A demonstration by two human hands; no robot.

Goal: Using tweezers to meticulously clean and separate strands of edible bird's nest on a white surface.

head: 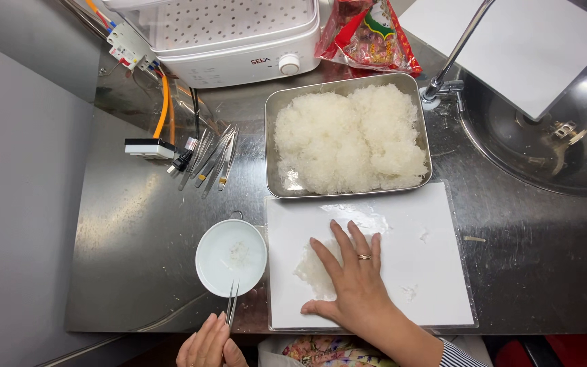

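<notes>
From the head view, the right hand (pixel 356 275) presses flat, fingers spread, on a translucent white clump (pixel 315 270) on the white board (pixel 436 272), while the left hand (pixel 206 343) pinches tweezers (pixel 232 304), seemingly over the small bowl (pixel 231 257); the wet clump could slide.

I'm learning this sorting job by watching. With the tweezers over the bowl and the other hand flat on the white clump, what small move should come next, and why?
Probably bring the tweezers in the left hand across to the translucent clump on the white board. Their tips sit at the small white bowl, and the right hand already pins the clump flat.
</notes>
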